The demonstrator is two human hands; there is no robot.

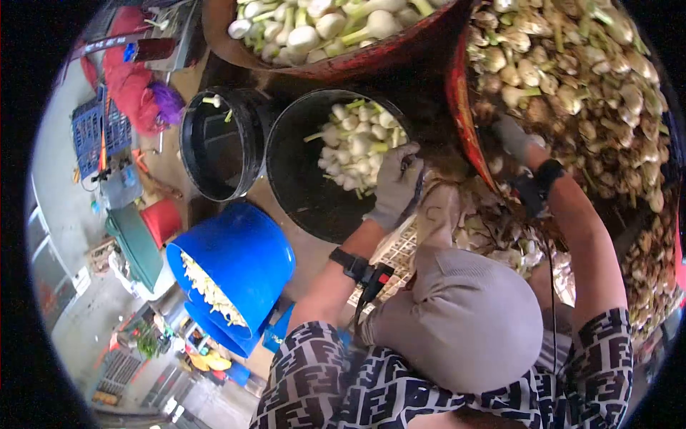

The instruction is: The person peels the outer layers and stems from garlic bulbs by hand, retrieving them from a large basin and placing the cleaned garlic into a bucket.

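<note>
My left hand [395, 187], in a light grey work glove, is at the near right rim of a black bucket [293, 171] holding cleaned garlic bulbs [355, 143]. Its fingers are curled in, with something dark showing along them that I cannot make out. My right hand [516, 141], also gloved, reaches over the red rim of a large tub [463, 107] full of untrimmed, soil-brown garlic bulbs [572, 93]. Its fingertips are smeared and partly lost against the dark inside of the tub. Both wrists carry dark straps with small devices.
Another red-rimmed tub [336, 69] at the top holds whitish bulbs with green stems. A black bucket [221, 161] with a few scraps stands left, above a blue barrel [239, 243] of pale pieces. Peelings [493, 239] lie around my knees beside a cream plastic crate [389, 257].
</note>
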